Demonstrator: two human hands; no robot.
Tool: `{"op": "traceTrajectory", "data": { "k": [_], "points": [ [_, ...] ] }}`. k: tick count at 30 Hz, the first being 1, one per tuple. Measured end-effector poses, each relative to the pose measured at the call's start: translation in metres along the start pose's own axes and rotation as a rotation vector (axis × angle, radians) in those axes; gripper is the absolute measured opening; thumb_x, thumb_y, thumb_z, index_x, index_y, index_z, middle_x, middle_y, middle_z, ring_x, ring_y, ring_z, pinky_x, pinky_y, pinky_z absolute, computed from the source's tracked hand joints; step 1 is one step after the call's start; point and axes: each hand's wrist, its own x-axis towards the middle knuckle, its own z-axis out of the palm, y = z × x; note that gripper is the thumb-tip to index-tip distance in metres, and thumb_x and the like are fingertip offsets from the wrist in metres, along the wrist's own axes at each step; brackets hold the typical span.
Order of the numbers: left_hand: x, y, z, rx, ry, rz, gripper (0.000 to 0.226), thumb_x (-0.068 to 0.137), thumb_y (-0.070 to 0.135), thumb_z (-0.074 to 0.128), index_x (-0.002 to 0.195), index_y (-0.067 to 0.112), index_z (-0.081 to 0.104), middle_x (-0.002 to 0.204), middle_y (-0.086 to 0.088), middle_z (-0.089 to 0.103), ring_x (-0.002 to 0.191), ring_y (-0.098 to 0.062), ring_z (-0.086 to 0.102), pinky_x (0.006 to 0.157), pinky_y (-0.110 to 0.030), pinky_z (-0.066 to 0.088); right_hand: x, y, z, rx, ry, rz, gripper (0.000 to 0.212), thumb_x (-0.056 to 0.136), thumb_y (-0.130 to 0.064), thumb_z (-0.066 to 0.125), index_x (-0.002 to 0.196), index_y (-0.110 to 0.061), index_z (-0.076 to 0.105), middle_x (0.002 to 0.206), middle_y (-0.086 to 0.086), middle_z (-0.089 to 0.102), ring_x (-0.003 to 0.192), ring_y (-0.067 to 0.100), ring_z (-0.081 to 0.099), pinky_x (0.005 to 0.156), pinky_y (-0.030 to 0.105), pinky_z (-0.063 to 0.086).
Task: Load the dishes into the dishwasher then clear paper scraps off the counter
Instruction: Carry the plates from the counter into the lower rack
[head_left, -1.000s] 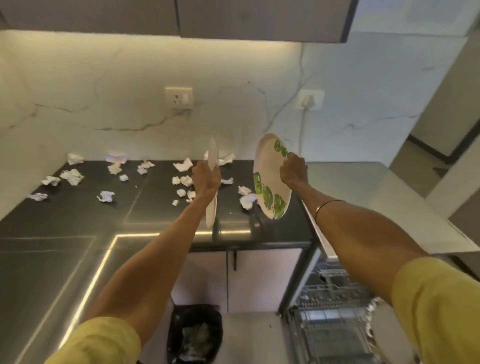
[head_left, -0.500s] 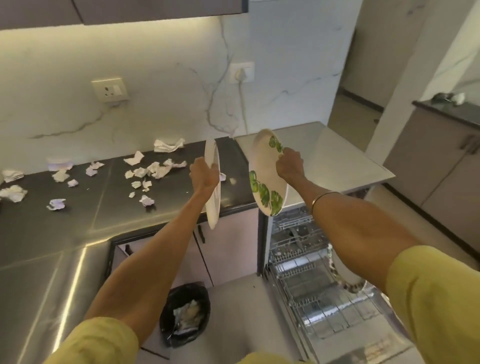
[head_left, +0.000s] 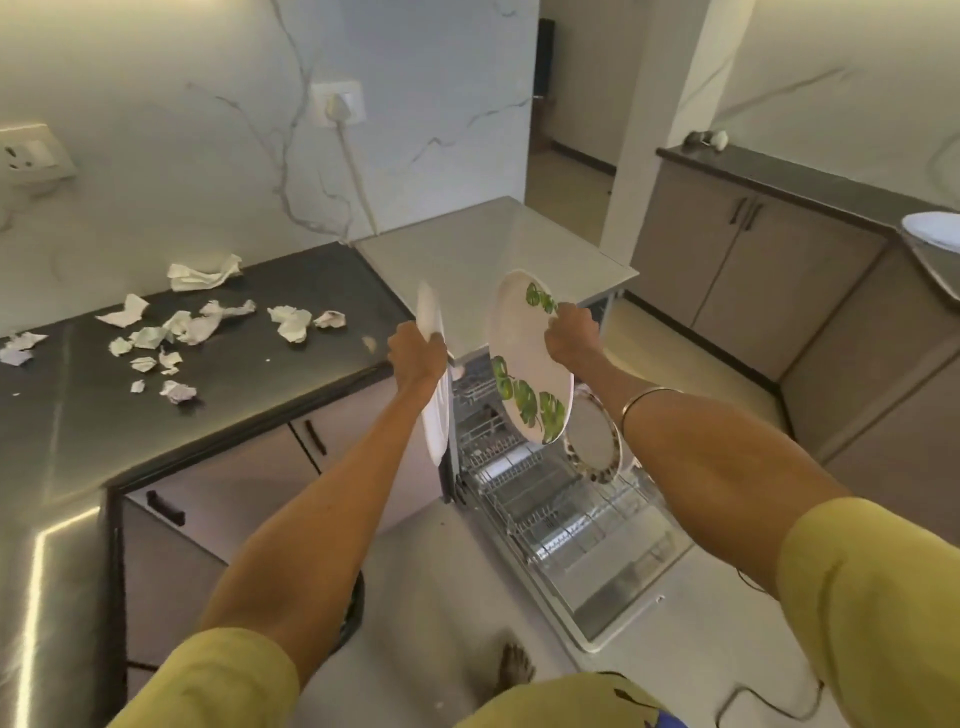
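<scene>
We had two plates up in the air over the open dishwasher: a round white plate with green leaf prints (head_left: 527, 358) in our right hand (head_left: 570, 335), and a plain white plate (head_left: 435, 410) seen almost edge-on in our left hand (head_left: 415, 356). The leaf plate stood tilted, face turned to the left, our right fingers clamped on its upper right rim. The plain one hung upright, our left fist closed around its upper edge, most of it below the hand. Under them the wire rack of the open dishwasher (head_left: 561, 499) was pulled out, with a brown-rimmed round plate (head_left: 592, 436) already standing in it, just beside the leaf plate's lower edge. Off to the left, crumpled white paper scraps (head_left: 197, 327) lay scattered on the dark counter (head_left: 249, 379).
</scene>
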Motion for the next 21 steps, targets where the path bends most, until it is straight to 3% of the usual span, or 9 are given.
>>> {"op": "traceTrajectory", "data": {
  "k": [5,9,15,17,21],
  "points": [
    [-0.035,-0.002,0.044,0.010,-0.113,-0.015,0.038,0.093,0.018,0.057,0.122,-0.005,0.057,0.118,-0.022,0.063,0.106,-0.038,0.062,0.083,-0.042,0.054,-0.011,0.070,-0.015,0.003,0.021,0.094,0.022,0.094,-0.008,0.046,0.108,-0.001,0.061,0.104,0.013,0.064,0.093,0.030,0.063,0.075,0.036,0.054],
    [-0.065,0.006,0.080,0.032,-0.162,-0.022,0.040,0.096,0.014,0.056,0.131,-0.005,0.052,0.126,-0.019,0.057,0.112,-0.035,0.060,0.087,-0.037,0.053,-0.010,0.119,-0.032,0.054,0.043,0.168,0.024,0.096,-0.009,0.048,0.115,-0.002,0.060,0.092,0.006,0.056,0.083,0.021,0.056,0.065,0.028,0.046],
    [-0.087,0.003,0.154,0.090,-0.179,-0.125,0.046,0.095,0.019,0.060,0.133,-0.005,0.050,0.126,-0.023,0.061,0.110,-0.039,0.063,0.089,-0.049,0.056,0.006,0.197,-0.057,0.074,0.038,0.180,0.025,0.098,-0.009,0.046,0.118,-0.002,0.059,0.092,0.004,0.054,0.062,0.009,0.045,0.046,0.018,0.031],
    [-0.091,0.006,0.179,0.090,-0.168,-0.169,0.045,0.095,0.019,0.060,0.132,-0.005,0.051,0.127,-0.023,0.060,0.112,-0.040,0.062,0.090,-0.050,0.054,0.012,0.223,-0.067,0.059,0.030,0.182,0.026,0.098,-0.008,0.045,0.119,-0.002,0.059,0.093,0.005,0.054,0.069,0.014,0.050,0.047,0.019,0.034],
    [-0.103,0.011,0.223,0.091,-0.137,-0.236,0.043,0.095,0.018,0.059,0.129,-0.005,0.052,0.124,-0.025,0.059,0.108,-0.041,0.061,0.087,-0.052,0.055,0.028,0.268,-0.084,-0.005,-0.014,0.195,0.027,0.098,-0.009,0.044,0.119,0.001,0.059,0.104,0.015,0.061,0.088,0.029,0.059,0.068,0.031,0.042]
  ]
}}
